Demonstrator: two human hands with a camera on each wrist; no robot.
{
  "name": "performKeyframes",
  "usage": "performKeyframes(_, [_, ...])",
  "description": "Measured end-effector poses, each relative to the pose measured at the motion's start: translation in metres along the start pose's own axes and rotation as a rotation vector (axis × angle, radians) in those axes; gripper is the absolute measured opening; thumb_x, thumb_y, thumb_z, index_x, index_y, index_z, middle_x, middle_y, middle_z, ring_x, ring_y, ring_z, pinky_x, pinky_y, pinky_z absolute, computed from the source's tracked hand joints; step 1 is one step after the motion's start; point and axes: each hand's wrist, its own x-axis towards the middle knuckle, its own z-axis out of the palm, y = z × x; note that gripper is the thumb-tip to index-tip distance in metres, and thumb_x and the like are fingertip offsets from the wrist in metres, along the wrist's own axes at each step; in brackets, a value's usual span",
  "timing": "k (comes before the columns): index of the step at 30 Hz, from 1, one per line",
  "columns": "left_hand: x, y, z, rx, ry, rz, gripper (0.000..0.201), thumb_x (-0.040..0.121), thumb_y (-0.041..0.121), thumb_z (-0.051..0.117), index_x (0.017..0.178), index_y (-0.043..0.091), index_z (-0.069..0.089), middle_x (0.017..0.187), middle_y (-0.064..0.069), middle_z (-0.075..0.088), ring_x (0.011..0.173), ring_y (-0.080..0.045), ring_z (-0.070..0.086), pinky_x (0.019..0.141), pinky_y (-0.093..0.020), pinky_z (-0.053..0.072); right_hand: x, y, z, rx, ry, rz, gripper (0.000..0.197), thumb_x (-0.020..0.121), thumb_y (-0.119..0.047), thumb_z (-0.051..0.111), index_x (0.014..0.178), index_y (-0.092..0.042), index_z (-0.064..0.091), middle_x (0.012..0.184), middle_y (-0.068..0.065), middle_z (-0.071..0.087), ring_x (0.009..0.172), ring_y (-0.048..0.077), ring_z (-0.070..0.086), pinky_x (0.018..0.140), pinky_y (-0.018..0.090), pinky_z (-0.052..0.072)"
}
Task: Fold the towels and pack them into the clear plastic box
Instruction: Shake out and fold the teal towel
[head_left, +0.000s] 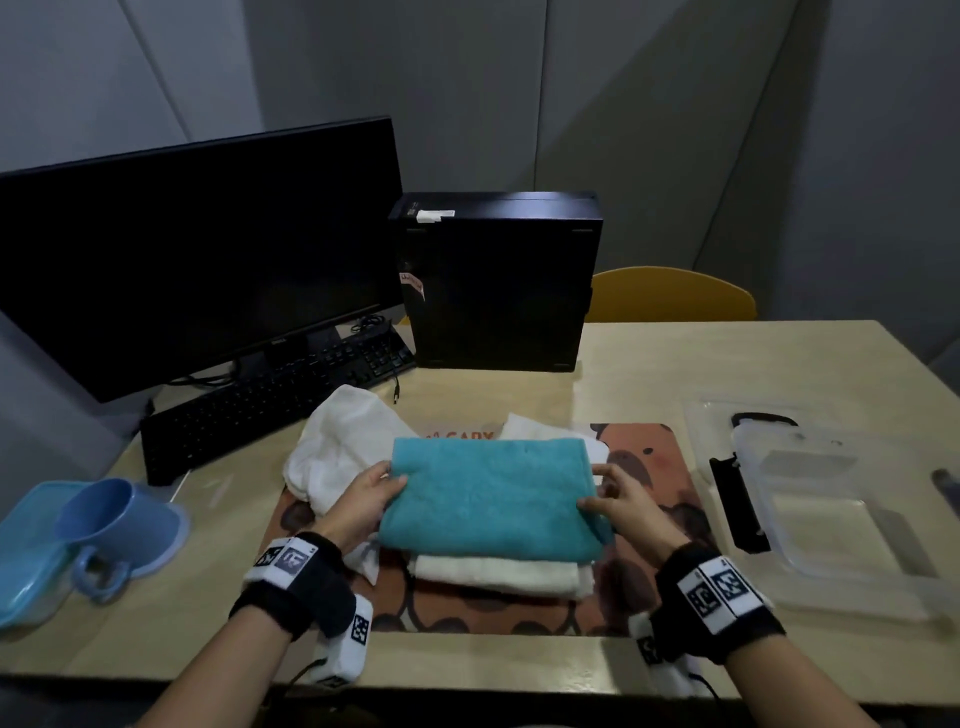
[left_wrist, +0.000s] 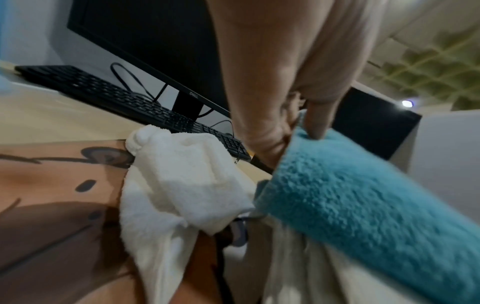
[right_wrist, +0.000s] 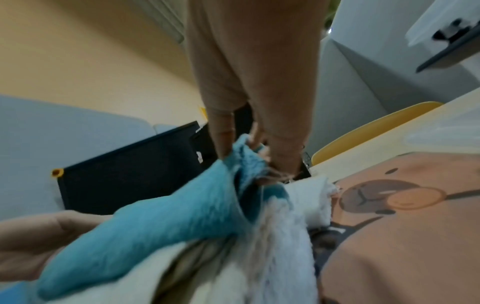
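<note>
The folded teal towel (head_left: 488, 499) sits on top of a folded cream towel (head_left: 498, 574), the pair stacked on a brown cartoon mat (head_left: 670, 467) in the middle of the table (head_left: 727, 358). The left hand (head_left: 363, 501) pinches the teal towel's left edge, thumb on top; the right hand (head_left: 626, 506) pinches its right edge the same way. A crumpled white towel (head_left: 337, 447) lies just left of the stack, another white one (head_left: 540, 431) behind it. The clear plastic box (head_left: 831, 519) stands open to the right, well apart. A blue mug (head_left: 111, 525), keyboard (head_left: 270, 400) and monitor (head_left: 197, 254) sit to the left
</note>
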Motion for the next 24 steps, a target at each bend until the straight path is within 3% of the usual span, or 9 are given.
performKeyframes(4, [0.005,-0.017,0.001,0.265,0.048,-0.127,0.029,0.096,0.014,0.044,0.119,-0.005,0.047,0.104,-0.013,0.059,0.088,-0.022,0.059,0.063,-0.023,0.05,0.02,0.022,0.011,-0.151,0.046,0.203,0.047,0.081,-0.016,0.07,0.117,0.0,0.047,0.114,0.015,0.06,0.091,0.025,0.063,0.07,0.032,0.053])
performKeyframes(6, [0.005,-0.019,-0.001,0.228,0.016,-0.18,0.037,0.095,0.016,0.048,0.122,-0.009,0.049,0.103,-0.015,0.062,0.092,-0.026,0.061,0.069,-0.027,0.052,0.02,0.022,0.01,-0.164,0.017,0.214,0.046,0.08,-0.016,0.072,0.116,0.004,0.051,0.113,0.017,0.062,0.086,0.025,0.064,0.065,0.028,0.055])
performKeyframes(8, [0.003,-0.014,-0.001,0.229,0.026,-0.15,0.033,0.092,0.013,0.053,0.117,-0.009,0.054,0.093,-0.011,0.065,0.083,-0.022,0.063,0.065,-0.026,0.053,0.015,0.015,0.008,-0.187,-0.022,0.213,0.038,0.08,-0.01,0.07,0.111,0.006,0.055,0.107,0.014,0.063,0.073,0.016,0.061,0.053,0.02,0.051])
performKeyframes(10, [0.002,-0.007,0.001,0.275,0.096,-0.041,0.03,0.088,0.008,0.058,0.114,-0.005,0.056,0.094,-0.01,0.065,0.079,-0.017,0.061,0.062,-0.024,0.05,0.01,0.005,0.005,-0.38,0.011,0.194,0.038,0.079,-0.017,0.072,0.107,0.0,0.053,0.109,0.011,0.058,0.08,0.016,0.059,0.06,0.024,0.048])
performKeyframes(14, [-0.007,0.02,0.015,0.386,0.065,0.312,0.03,0.085,0.001,0.06,0.112,0.012,0.053,0.111,-0.007,0.058,0.099,-0.017,0.057,0.067,-0.01,0.049,0.009,-0.025,0.006,-0.68,0.107,-0.086,0.07,0.077,-0.028,0.073,0.134,-0.013,0.036,0.136,0.012,0.041,0.122,0.027,0.044,0.095,0.038,0.047])
performKeyframes(18, [-0.034,0.073,0.047,0.535,-0.295,0.571,0.038,0.086,-0.003,0.057,0.101,0.031,0.056,0.108,0.013,0.059,0.101,0.011,0.055,0.084,-0.004,0.042,-0.002,-0.089,0.013,-0.644,-0.115,-0.502,0.078,0.077,-0.025,0.073,0.14,-0.03,0.028,0.147,0.001,0.022,0.134,0.018,0.028,0.104,0.027,0.031])
performKeyframes(20, [-0.046,0.101,0.062,0.584,-0.431,0.65,0.038,0.085,-0.005,0.055,0.099,0.031,0.058,0.105,0.016,0.059,0.101,0.014,0.055,0.086,-0.005,0.042,-0.007,-0.121,0.012,-0.613,-0.322,-0.587,0.076,0.075,-0.021,0.075,0.136,-0.036,0.032,0.149,-0.006,0.019,0.132,0.009,0.025,0.104,0.024,0.029])
performKeyframes(22, [-0.055,0.124,0.07,0.626,-0.49,0.748,0.037,0.085,-0.005,0.056,0.096,0.03,0.061,0.102,0.015,0.06,0.101,0.011,0.056,0.086,-0.007,0.042,-0.015,-0.145,0.006,-0.567,-0.452,-0.643,0.054,0.076,-0.017,0.073,0.121,-0.035,0.048,0.14,-0.009,0.036,0.122,0.004,0.04,0.101,0.022,0.038])
performKeyframes(24, [-0.061,0.142,0.072,0.649,-0.498,0.795,0.031,0.085,0.0,0.059,0.098,0.028,0.063,0.1,0.012,0.062,0.099,0.006,0.057,0.086,-0.01,0.044,-0.024,-0.162,-0.002,-0.506,-0.455,-0.695,0.03,0.078,-0.013,0.071,0.098,-0.031,0.059,0.109,-0.014,0.061,0.099,0.002,0.057,0.085,0.02,0.047])
